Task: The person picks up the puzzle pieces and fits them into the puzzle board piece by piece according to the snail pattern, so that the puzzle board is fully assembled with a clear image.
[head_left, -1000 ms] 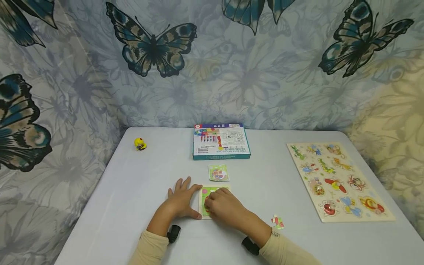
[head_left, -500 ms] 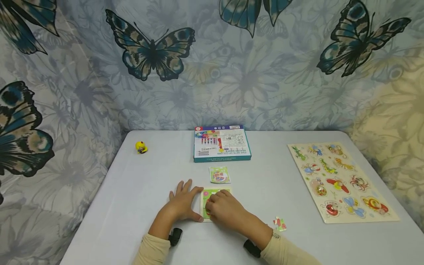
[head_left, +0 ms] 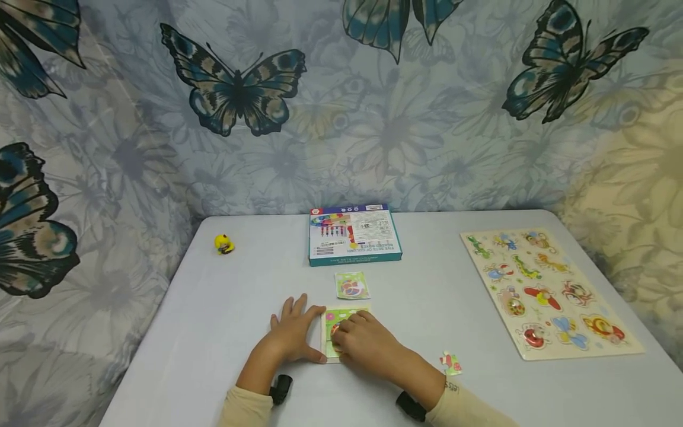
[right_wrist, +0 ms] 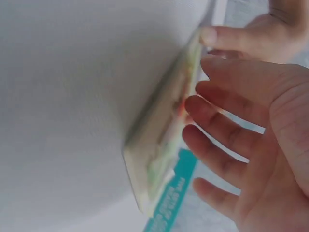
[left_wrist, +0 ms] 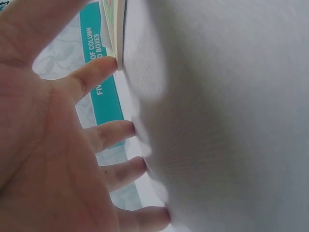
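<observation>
A small jigsaw puzzle board with a green picture and pale frame lies on the table between both hands. My left hand rests beside it, fingers spread, with thumb and index finger touching its left edge. The left wrist view shows the index fingertip against the board's edge. Over the board's right part lies my right hand, covering much of the picture. In the right wrist view its loosely bent fingers touch the picture, and nothing shows gripped between them. A loose jigsaw piece lies right of the right hand.
Behind the board lies a square green picture piece, then a teal and white box. A yellow toy figure stands at the back left. A large peg puzzle board with animal pictures lies on the right.
The head view has tilted a little, so the table sits slightly lower in it. Both hands keep nearly the same place on the puzzle board.
</observation>
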The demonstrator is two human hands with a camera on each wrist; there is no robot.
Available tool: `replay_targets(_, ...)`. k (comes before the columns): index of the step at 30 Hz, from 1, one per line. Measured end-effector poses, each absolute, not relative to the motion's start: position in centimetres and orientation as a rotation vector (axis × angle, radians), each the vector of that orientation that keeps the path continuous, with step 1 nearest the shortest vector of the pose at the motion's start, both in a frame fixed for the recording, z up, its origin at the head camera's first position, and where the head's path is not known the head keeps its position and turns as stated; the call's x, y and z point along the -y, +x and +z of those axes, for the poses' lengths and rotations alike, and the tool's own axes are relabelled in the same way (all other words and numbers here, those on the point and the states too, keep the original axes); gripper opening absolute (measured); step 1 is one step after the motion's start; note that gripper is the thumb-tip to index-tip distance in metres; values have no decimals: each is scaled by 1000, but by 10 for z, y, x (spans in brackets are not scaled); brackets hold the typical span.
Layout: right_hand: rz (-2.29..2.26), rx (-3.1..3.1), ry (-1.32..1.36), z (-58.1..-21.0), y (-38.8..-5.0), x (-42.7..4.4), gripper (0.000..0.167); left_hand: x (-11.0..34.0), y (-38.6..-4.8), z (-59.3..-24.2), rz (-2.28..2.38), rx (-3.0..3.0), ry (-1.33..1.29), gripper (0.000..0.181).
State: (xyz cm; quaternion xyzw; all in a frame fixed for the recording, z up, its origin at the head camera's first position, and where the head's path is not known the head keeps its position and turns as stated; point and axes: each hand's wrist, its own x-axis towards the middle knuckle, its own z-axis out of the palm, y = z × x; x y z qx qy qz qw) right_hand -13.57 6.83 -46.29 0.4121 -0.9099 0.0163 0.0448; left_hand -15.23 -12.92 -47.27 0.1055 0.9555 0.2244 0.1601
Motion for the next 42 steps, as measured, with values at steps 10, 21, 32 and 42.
replay_targets(10, 103, 3142, 1033, -436, -116, -129, 26, 126, -146, -473, 654, -2750, 303, 92)
replay_targets(21, 150, 3226, 914, -445, -101, -175, 30, 129, -158, -472, 602, -2739, 313, 93)
replay_targets(32, 112, 3125, 974, -452, -98, -181, 31, 127, -153, -475, 611, -2749, 321, 93)
replay_targets(42, 116, 3135, 963, -453, -99, -180, 30, 129, -154, -475, 617, -2728, 304, 93)
